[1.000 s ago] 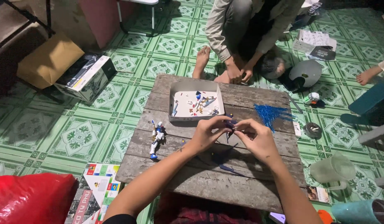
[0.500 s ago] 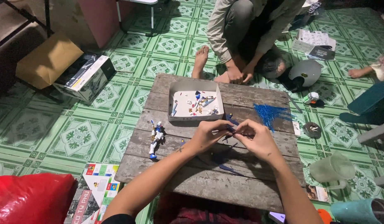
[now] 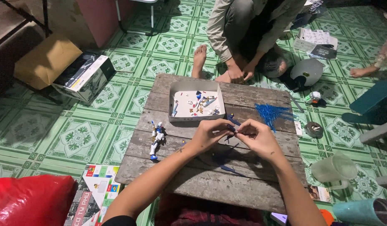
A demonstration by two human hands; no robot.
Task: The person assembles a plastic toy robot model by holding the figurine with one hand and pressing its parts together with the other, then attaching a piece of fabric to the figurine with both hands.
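Over the middle of a low wooden table (image 3: 193, 184), my left hand (image 3: 211, 133) and my right hand (image 3: 257, 137) meet, fingertips pinched together on a small dark blue model part (image 3: 232, 129). A white shallow box (image 3: 176, 90) with several small loose pieces lies just beyond my hands. A little white and blue robot figure (image 3: 156, 138) lies on the planks to the left of my left hand. A blue plastic parts frame (image 3: 272, 113) rests to the right of the box. Dark blue scraps (image 3: 227, 168) lie on the wood under my wrists.
Another person squats barefoot at the table's far side (image 3: 243, 37). A cardboard box (image 3: 45, 60) and a printed model box (image 3: 82, 77) sit on the green tiled floor at left. A helmet (image 3: 306, 73), a clear jug (image 3: 333, 167), a red bag (image 3: 28, 201) surround the table.
My hands stay pinched together on the small part with slight finger shifts. A hand at the far right edge has drawn back a little.
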